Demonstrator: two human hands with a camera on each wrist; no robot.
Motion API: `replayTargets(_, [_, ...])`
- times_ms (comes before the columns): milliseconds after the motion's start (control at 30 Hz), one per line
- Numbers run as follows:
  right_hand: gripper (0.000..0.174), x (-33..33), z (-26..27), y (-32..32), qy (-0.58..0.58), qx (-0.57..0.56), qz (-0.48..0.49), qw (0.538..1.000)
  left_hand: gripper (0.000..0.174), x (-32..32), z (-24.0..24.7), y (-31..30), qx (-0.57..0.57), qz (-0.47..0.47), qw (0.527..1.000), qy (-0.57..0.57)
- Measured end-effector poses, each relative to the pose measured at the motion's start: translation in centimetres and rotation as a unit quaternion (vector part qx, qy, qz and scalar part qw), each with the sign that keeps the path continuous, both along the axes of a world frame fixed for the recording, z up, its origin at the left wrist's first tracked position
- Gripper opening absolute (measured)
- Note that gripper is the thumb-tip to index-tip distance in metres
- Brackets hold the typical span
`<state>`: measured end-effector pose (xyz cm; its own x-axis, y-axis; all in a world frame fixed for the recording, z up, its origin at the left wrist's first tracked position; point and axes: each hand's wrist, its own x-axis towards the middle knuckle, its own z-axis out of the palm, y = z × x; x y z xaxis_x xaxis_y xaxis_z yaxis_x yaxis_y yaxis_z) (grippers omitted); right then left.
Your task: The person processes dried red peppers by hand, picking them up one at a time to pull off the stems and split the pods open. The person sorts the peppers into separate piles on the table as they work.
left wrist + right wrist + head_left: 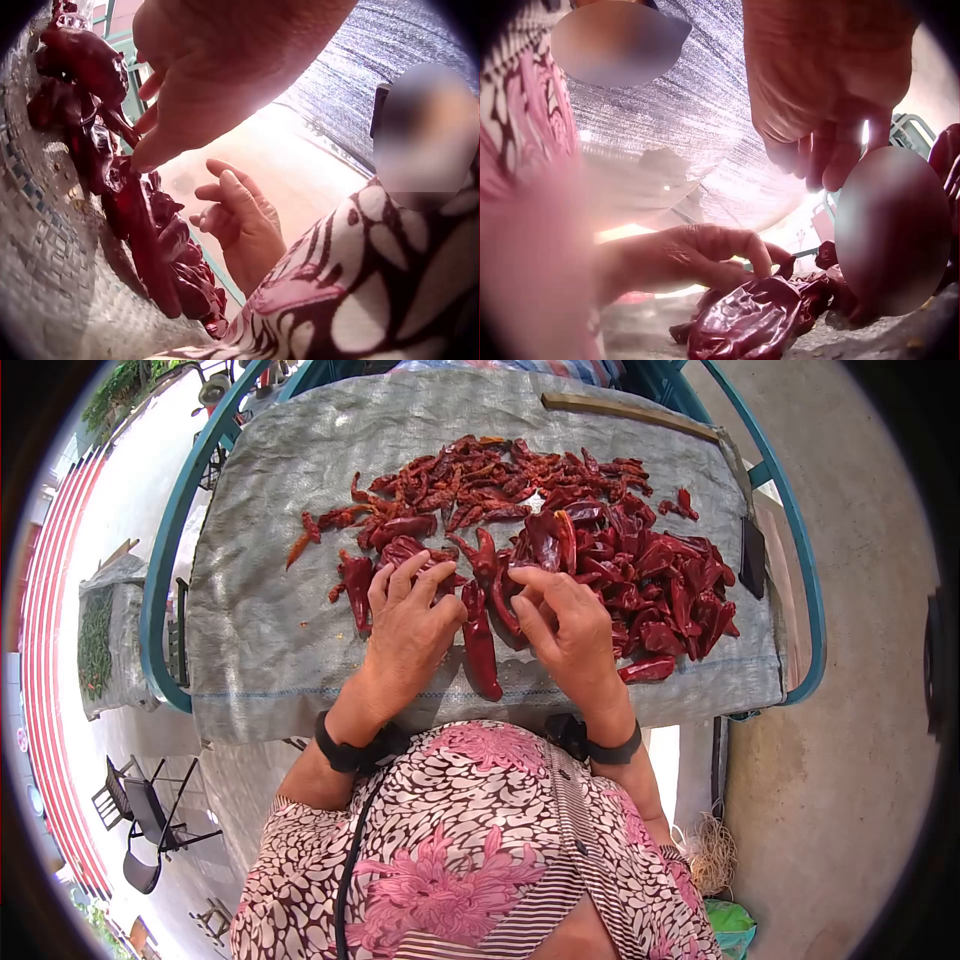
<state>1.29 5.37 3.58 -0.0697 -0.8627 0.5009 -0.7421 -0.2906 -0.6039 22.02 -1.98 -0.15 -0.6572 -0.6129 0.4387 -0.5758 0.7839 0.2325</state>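
Part of the chilli pile [640, 570] is hidden under the left hand [405, 625], whose fingers lie spread and nearly straight on it near the middle of the sack [270, 640]. The right hand [565, 630] is loosely curled and grips nothing, its fingertips at a dark chilli [545, 540] just beyond. The pile runs on toward the sack's far right corner.

Dried red chillies [600, 550], wrinkled and glossy, sprawl across the woven sack [270, 630], heaped thickest toward its right edge; one long chilli [480, 645] lies flat, pointing at the near edge.
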Motion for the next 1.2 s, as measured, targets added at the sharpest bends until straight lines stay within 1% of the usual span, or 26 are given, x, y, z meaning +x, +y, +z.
replayTargets(33, [0.030,0.2,-0.1,0.1,-0.006,0.017,0.021,1.000,0.028,0.0,-0.2,0.0,-0.003,-0.005,1.000,-0.004])
replayTargets(67, [0.029,0.3,-0.4,0.2,0.004,0.004,0.033,0.999,0.029,0.1,-0.5,-0.1,-0.007,-0.010,1.000,-0.008])
replayTargets(200, [0.027,0.3,-0.8,0.4,0.024,0.005,0.033,0.999,0.035,0.1,-1.4,0.5,-0.001,-0.060,0.998,-0.025])
replayTargets(300, [0.026,0.0,-1.1,0.3,0.023,-0.006,0.030,0.999,0.040,0.0,-1.2,0.5,0.012,-0.068,0.997,-0.034])
replayTargets(367, [0.026,0.0,-1.5,0.2,0.035,-0.018,0.034,0.999,0.040,-0.1,-1.3,0.3,0.004,-0.069,0.997,-0.026])
replayTargets(400, [0.025,0.0,-1.4,0.3,0.031,-0.005,0.040,0.999,0.040,-0.1,-1.2,0.1,0.000,-0.069,0.997,-0.022])
replayTargets(600, [0.027,0.3,-0.5,0.8,0.023,0.051,0.076,0.996,0.033,0.3,0.2,-0.4,0.063,-0.098,0.993,0.030])
replayTargets(667, [0.029,0.2,-1.4,0.7,0.035,0.060,0.084,0.994,0.038,0.2,1.0,-0.6,0.055,-0.083,0.994,0.051])
replayTargets(700, [0.030,0.3,-1.3,0.7,0.023,0.076,0.063,0.995,0.040,0.1,1.2,-0.7,0.051,-0.075,0.994,0.062])
replayTargets(767, [0.031,0.5,-0.8,0.7,-0.001,0.109,0.020,0.994,0.048,-0.6,1.2,-0.6,0.062,-0.020,0.995,0.081])
replayTargets(800, [0.036,0.4,-0.5,0.6,-0.009,0.132,-0.020,0.991,0.052,-0.9,1.2,-0.5,0.068,0.007,0.994,0.091])
replayTargets(900, [0.041,0.3,0.1,0.1,-0.094,0.105,-0.086,0.986,0.059,-1.4,0.3,-0.7,0.005,0.032,0.999,0.025])
replayTargets(933, [0.047,0.5,-0.3,-0.2,-0.131,0.055,-0.093,0.985,0.059,-1.6,-0.2,-0.8,0.012,0.027,0.999,0.013])
replayTargets(1033, [0.045,0.6,0.1,-0.2,-0.144,0.047,-0.091,0.984,0.056,-1.6,-0.9,-1.2,0.034,0.020,0.999,-0.007])
replayTargets(1100, [0.041,0.3,0.0,-0.2,-0.114,0.058,-0.060,0.990,0.052,-1.8,-0.7,-1.3,0.048,0.018,0.999,-0.001])
replayTargets(1200, [0.037,0.2,-0.6,0.1,-0.088,0.078,-0.038,0.992,0.039,-1.9,-0.8,-1.5,0.057,0.004,0.998,0.001])
